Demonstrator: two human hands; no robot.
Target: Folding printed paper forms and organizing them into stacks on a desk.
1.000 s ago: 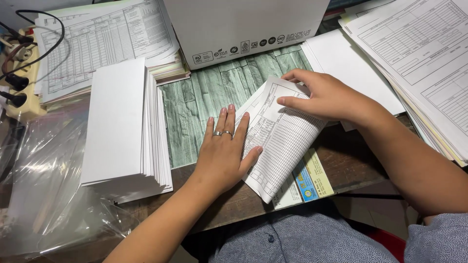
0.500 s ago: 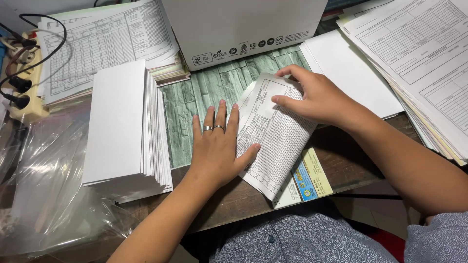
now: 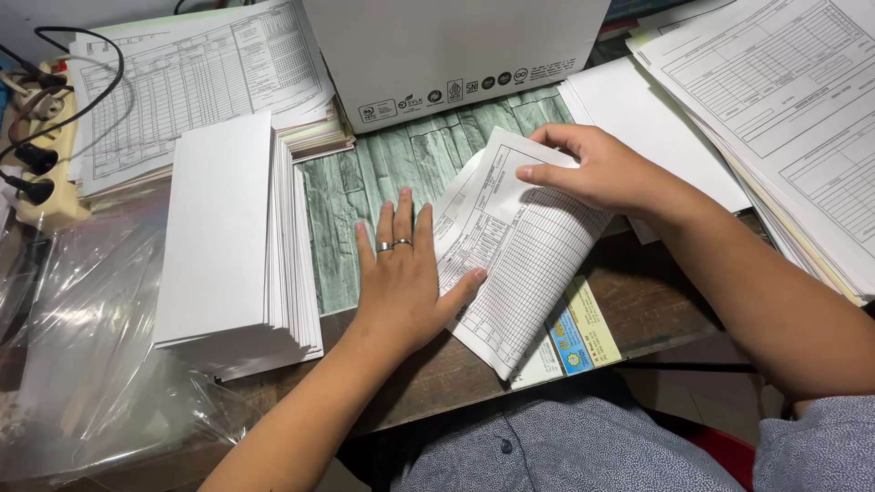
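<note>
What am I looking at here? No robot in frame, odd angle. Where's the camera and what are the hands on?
There is no machine: a person works with two bare hands, and the single camera sits on their head, looking down at a desk. The left hand, with rings on it, lies flat and pins the edge of a printed form sheet. The right hand curls the sheet's top edge over, as if folding it. To the left stands a stack of white envelopes partly on clear plastic wrap. Behind is a white cardboard box, with piles of printed forms at right and more forms beside a power strip at far left.
</note>
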